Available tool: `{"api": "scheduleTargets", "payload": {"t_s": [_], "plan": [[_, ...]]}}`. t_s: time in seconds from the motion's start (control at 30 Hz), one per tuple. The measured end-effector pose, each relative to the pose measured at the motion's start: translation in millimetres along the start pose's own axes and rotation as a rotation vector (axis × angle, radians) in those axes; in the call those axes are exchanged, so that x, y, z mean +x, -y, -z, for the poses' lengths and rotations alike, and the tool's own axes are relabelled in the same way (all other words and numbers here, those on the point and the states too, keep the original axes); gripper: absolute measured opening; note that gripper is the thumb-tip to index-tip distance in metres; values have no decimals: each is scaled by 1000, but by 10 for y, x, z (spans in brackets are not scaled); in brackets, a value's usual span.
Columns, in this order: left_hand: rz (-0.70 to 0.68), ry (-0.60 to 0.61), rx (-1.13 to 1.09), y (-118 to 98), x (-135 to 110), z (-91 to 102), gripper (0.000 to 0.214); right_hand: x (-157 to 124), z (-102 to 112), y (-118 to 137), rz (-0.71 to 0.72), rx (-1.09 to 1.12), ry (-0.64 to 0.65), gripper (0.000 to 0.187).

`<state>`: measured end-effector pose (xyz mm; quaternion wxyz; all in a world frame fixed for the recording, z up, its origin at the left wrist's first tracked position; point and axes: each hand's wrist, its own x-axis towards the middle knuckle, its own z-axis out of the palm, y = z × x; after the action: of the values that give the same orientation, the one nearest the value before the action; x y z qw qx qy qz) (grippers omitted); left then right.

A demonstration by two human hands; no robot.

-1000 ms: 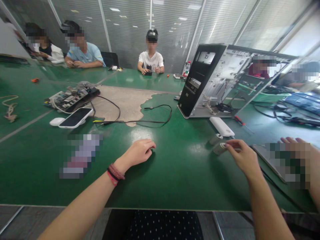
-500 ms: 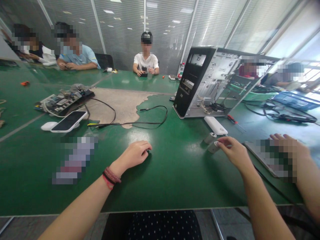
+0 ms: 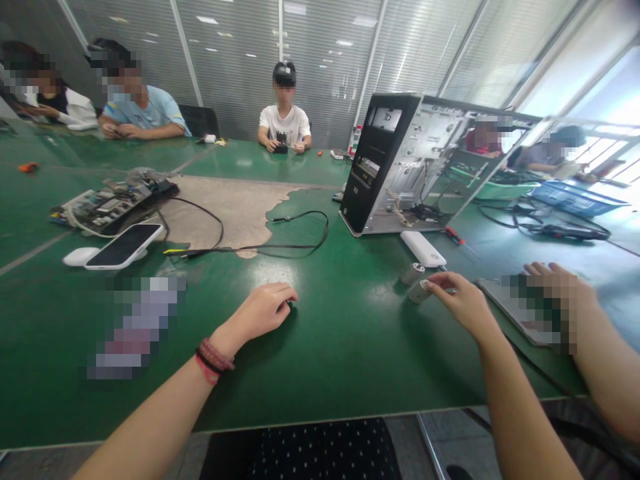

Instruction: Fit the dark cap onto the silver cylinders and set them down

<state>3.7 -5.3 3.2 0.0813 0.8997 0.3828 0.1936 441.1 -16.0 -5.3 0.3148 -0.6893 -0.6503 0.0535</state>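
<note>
My right hand point(image 3: 461, 299) has its thumb and fingers closed at the top of a small grey cylinder point(image 3: 418, 292), which tilts slightly on the green table. A second grey cylinder point(image 3: 411, 273) stands just behind it. On the table to the left, my left hand point(image 3: 266, 311) lies with its fingers curled inward; what they hold, if anything, is hidden beneath them. Bracelets point(image 3: 214, 360) circle the left wrist. Beyond the cylinders lies a white oblong device point(image 3: 423, 249).
An open computer case point(image 3: 383, 163) stands behind the cylinders, a screwdriver point(image 3: 456, 237) beside it. Another person's hand point(image 3: 570, 293) rests by a flat panel point(image 3: 500, 307) at right. A phone point(image 3: 125, 245), a circuit assembly point(image 3: 113, 203) and a black cable point(image 3: 295, 247) lie at left and centre.
The whole view has shifted slightly, so things appear a little further left. Both hands keep nearly the same pose, the right one still on the front cylinder.
</note>
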Motion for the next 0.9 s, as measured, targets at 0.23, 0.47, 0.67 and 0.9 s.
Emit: {"api": "scheduleTargets", "payload": {"t_s": [0.23,0.47,0.67,0.9], "plan": [[-1,9,-2,-5,-11,-8,24,376,12,-86,-101,-152,-19,44],[7,5,-1,-25,-16,8,24,660,-259,169,-287,-537,245,35],[17,-12,23,-42,-18,5,23,515,-436,745,-23,-284,145,31],[157,-128,-206,-95,6,-9,22,101,-1002,1545,406,450,329,27]]}}
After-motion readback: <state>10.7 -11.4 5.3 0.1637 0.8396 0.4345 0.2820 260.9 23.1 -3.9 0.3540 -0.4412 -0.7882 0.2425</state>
